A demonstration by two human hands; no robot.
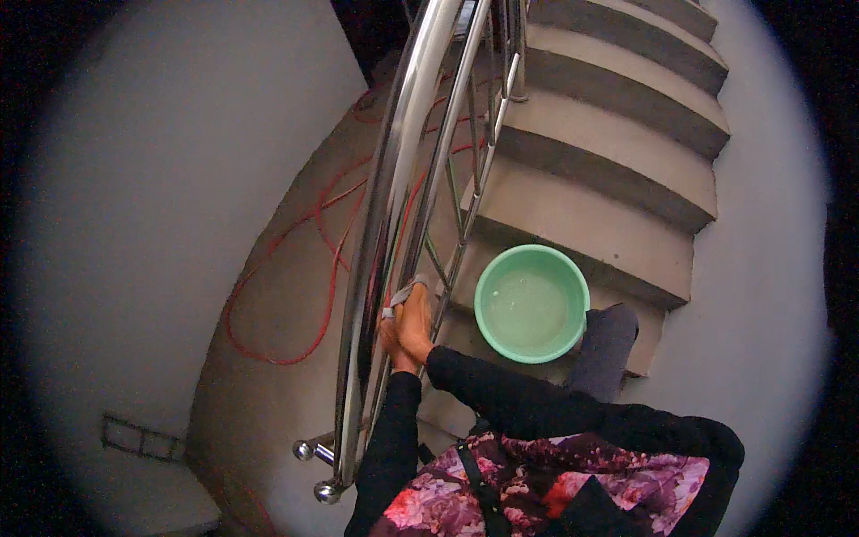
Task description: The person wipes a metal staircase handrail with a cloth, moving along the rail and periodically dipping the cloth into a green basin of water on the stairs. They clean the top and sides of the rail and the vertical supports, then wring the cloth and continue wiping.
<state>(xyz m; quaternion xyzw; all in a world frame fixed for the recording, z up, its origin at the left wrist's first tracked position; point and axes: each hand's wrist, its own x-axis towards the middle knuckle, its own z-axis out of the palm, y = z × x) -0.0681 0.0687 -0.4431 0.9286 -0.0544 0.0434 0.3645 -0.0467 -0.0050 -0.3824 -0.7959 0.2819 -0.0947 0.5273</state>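
A grey cloth [407, 290] lies against a metal bar of the stair railing [439, 158], held between both my hands. My right hand [415, 322] is on the side nearer the steps, its fingers closed on the cloth. Close beside it, my left hand [396, 346] reaches in between the railing's bars and touches the same cloth; its fingertips are partly hidden. To the right of my hands, a green plastic basin [530, 303] with water in it stands on a step.
Concrete stairs [604, 184] rise toward the top, beside a pale wall [772, 268]. Left of the thick polished handrail [386, 174], a red hose [329, 305] lies looped on the floor below. Ball-shaped end caps [327, 492] finish the railing's lower end.
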